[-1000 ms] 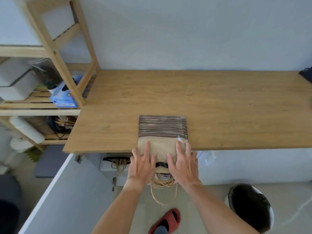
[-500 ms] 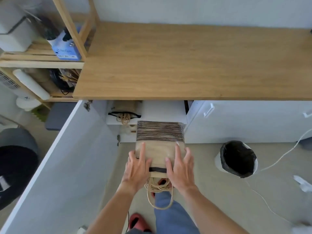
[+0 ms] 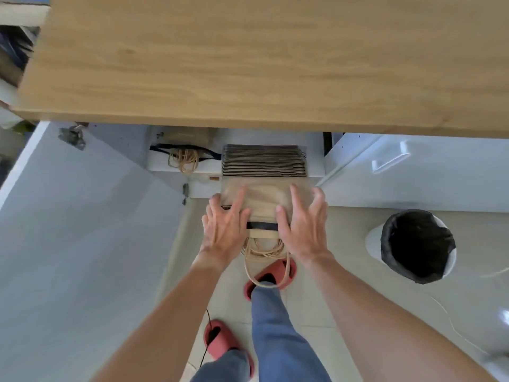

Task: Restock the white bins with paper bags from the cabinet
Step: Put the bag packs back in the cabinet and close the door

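Stack of paper bags (image 3: 264,186) had come off the bench (image 3: 248,64) top, where it sat a second earlier, and was now down at the open cabinet (image 3: 237,161) under it, held out ahead of both hands. My read: the bundle was either going back onto the shelf or being carried low toward the bins; no white bins in view, so restocking hadn't started on this load. Left hand (image 3: 224,226) sat flat on the near-left of the stack, fingers straight on top, thumb side hidden, so couldn't confirm a wrap underneath. Right hand (image 3: 304,224) mirrored it on the near-right, fingers spread and straight over the top sheet. Both hands pressed or carried rather than pinched. The stack's striped folded edges pointed away from the hands, into the cabinet mouth; its twine handles (image 3: 265,250) hung down between the wrists. A second bundle of bags (image 3: 187,154) lay on the cabinet shelf, beyond and left of the left hand. Trash bin (image 3: 416,244) stood on the floor well right of the right hand.
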Demonstrator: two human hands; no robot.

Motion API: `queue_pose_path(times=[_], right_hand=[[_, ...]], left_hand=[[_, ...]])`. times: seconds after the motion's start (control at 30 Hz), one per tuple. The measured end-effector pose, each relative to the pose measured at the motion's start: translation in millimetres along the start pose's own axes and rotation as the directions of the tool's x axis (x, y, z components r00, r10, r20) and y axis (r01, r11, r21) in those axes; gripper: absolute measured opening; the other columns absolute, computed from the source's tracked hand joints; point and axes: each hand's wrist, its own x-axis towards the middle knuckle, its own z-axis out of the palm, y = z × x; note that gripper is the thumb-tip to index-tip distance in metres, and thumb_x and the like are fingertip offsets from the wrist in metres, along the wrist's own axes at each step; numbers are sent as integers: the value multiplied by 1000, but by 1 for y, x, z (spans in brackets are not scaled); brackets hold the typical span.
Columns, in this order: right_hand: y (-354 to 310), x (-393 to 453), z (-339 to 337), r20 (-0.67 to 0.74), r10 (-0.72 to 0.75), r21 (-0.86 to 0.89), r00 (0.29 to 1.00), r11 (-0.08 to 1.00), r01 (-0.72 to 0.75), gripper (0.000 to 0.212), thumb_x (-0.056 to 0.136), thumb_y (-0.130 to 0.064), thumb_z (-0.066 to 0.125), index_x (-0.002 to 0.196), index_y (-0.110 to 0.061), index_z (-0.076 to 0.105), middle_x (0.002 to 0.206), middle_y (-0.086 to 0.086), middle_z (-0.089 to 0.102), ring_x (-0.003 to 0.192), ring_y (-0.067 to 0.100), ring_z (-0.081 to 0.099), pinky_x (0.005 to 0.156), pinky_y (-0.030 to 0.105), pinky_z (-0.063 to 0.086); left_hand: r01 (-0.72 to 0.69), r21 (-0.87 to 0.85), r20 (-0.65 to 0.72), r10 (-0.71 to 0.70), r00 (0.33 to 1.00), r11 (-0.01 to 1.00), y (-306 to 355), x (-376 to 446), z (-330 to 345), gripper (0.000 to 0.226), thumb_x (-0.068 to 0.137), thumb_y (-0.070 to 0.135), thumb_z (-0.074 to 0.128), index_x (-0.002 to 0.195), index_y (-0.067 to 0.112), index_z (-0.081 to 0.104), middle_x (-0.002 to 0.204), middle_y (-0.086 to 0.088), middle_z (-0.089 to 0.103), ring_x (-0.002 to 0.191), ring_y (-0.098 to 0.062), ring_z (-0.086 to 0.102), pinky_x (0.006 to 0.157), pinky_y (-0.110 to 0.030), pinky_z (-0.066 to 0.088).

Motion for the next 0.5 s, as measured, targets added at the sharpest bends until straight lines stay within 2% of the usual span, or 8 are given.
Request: queue_pose_path(times=[0.1, 0.2, 0.33, 0.4, 0.5], right_hand=[[19, 65, 32, -40, -54, -52, 998, 997, 52, 50, 95, -42, 54, 135, -14, 54, 137, 26, 32, 113, 41, 44, 98, 50, 42], [36, 129, 68, -27, -80, -98, 996, 992, 77, 48, 94, -44, 53, 133, -16, 57, 138, 29, 32, 111, 44, 44, 96, 51, 44], [55, 189, 101, 58, -16, -189, 998, 982, 27, 49, 98, -46, 45, 139, -20, 49, 140, 27, 36, 116, 44, 38, 100, 47, 37], [59, 209, 110, 80, 10, -176, 997, 984, 4, 51, 99, -45, 45, 144, -21, 44, 146, 28, 27, 121, 45, 35, 103, 45, 32], [62, 227, 123, 87, 8, -166, 996, 986, 6, 54, 99, -48, 44, 147, -25, 39, 150, 25, 21, 123, 45, 35, 104, 45, 32]], left_hand=[[-19, 29, -27, 20, 999, 999, 0, 70, 23, 46, 102, 46, 19, 148, 45, 17, 131, -20, 33, 112, -36, 44, 97, -49, 38], [-19, 157, -66, 29, 997, 987, -6, 144, 52, 51, 100, 50, 17, 151, 45, 11, 131, -21, 33, 110, -35, 45, 95, -48, 40], [-9, 157, -69, 20, 997, 988, 0, 216, 86, 50, 101, 49, 22, 149, 34, 27, 136, -22, 33, 118, -37, 41, 100, -47, 35], [29, 130, -47, -23, 999, 991, 4, 238, 94, 51, 102, 48, 23, 152, 37, 20, 137, -22, 31, 116, -39, 40, 99, -47, 33], [38, 144, 4, -39, 999, 989, 7, 259, 97, 53, 103, 46, 23, 153, 41, 6, 139, -23, 28, 118, -40, 39, 101, -48, 31]])
